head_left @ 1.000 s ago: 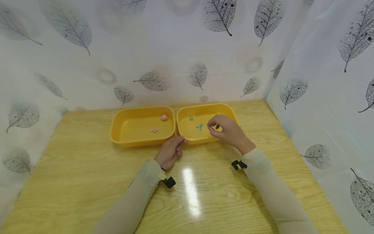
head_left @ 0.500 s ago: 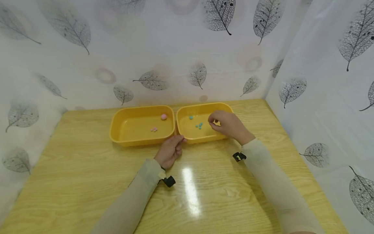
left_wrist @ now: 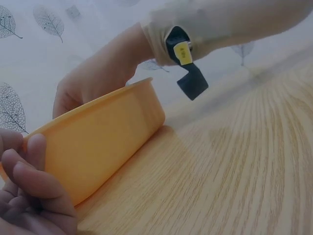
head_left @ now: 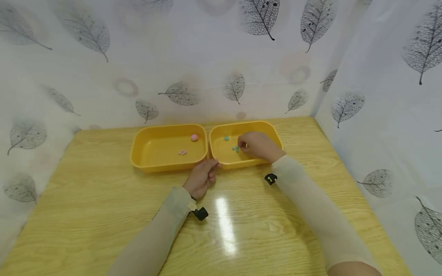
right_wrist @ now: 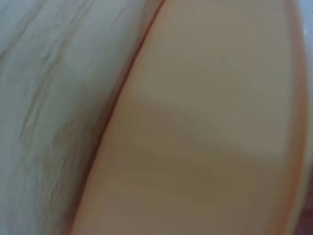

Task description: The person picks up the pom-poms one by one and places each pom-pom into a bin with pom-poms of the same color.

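Two yellow plastic trays stand side by side. My left hand is at the near left corner of the right tray, pinching its rim between thumb and fingers. In the left wrist view, those fingers bend at the edge of the tray wall. My right hand reaches down into the same tray, fingers curled, fingertips right beside several tiny teal beads. I cannot tell whether it pinches a bead. A larger teal ball lies further back. Only blurred tray wall fills most of the right wrist view.
The left tray holds a pink ball and several tiny pink beads. Both trays sit at the back of a wooden table, against a leaf-printed curtain. Another such curtain hangs along the right side.
My right hand first drew slightly back, then moved left and down toward the small teal beads, now partly covering them. My left hand has stayed at the tray's corner.
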Motion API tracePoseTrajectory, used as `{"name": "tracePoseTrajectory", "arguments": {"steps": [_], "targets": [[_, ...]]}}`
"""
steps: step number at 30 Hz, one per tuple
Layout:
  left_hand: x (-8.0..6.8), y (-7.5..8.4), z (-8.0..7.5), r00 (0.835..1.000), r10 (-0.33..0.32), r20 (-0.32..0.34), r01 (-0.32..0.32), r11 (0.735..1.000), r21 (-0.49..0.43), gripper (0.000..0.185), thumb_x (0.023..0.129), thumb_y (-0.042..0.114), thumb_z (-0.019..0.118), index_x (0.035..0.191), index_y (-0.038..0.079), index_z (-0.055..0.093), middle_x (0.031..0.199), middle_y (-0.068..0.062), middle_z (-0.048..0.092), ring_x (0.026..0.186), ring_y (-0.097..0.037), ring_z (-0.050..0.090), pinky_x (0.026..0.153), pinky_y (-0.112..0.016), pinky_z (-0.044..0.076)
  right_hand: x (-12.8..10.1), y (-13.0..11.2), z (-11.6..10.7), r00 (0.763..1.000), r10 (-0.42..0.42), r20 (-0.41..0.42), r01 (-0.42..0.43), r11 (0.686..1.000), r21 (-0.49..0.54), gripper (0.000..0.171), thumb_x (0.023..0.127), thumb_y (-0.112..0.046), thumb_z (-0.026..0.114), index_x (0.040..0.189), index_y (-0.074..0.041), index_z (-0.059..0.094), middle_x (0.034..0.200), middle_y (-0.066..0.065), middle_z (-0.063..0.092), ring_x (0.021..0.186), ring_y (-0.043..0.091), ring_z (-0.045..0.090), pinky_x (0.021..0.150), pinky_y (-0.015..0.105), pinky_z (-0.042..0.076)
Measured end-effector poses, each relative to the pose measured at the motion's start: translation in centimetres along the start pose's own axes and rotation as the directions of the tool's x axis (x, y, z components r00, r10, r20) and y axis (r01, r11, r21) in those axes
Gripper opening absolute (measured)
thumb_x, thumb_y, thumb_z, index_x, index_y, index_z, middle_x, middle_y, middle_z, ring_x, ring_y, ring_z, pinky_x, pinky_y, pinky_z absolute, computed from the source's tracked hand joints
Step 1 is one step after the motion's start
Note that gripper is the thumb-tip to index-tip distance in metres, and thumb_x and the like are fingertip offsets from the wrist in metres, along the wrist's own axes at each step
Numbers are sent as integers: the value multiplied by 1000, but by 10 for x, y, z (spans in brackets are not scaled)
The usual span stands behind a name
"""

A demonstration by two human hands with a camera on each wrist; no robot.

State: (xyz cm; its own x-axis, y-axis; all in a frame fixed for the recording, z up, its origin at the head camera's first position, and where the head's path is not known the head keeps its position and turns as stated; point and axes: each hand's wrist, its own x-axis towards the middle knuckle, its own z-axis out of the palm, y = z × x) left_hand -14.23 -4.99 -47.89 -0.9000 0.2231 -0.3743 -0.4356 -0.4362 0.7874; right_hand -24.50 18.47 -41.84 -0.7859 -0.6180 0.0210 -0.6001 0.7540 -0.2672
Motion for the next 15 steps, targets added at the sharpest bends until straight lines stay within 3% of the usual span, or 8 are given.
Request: {"name": "tracePoseTrajectory", "arguments": {"steps": [6,15], "targets": [[1,1,0,1000,-9,10,9,1000,-1,14,107,21,58,99,15,67,92,6,68,62,-2,46,54,-14,41,7,0,5,997,69,46,-67,997,-29,10,93,-6,67,91,-13,74,92,1,72,83,22,62,82,40,53],[1,3,-3,1000,-12,18,12,1000,-1,14,108,21,57,101,14,67,93,6,67,62,-1,46,54,-14,42,13,3,10,994,72,79,-71,997,-18,10,93,-8,68,90,-14,74,91,0,72,82,21,61,80,39,53]]}}
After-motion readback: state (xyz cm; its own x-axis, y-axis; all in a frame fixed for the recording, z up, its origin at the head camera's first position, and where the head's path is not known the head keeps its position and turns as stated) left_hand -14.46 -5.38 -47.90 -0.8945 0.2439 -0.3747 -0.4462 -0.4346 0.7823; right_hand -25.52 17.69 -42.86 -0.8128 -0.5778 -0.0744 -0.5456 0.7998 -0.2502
